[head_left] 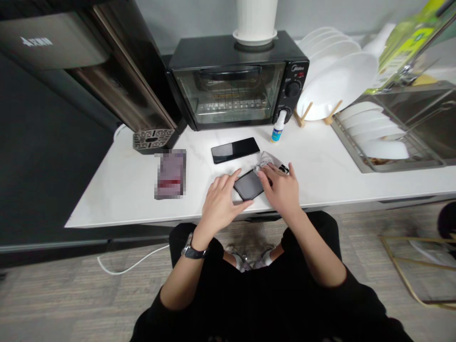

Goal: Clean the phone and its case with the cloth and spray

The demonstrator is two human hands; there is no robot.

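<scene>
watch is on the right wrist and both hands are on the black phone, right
No, the head view shows the watch on the left wrist; the left hand and right hand are on the black phone.

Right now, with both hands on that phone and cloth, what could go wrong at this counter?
A slip could send the black phone, held between the left hand and the right hand, over the nearby front edge of the white counter. The cloth under the right hand might also catch the upright spray bottle and tip it, or the black phone could scrape the second phone lying just behind it.
</scene>
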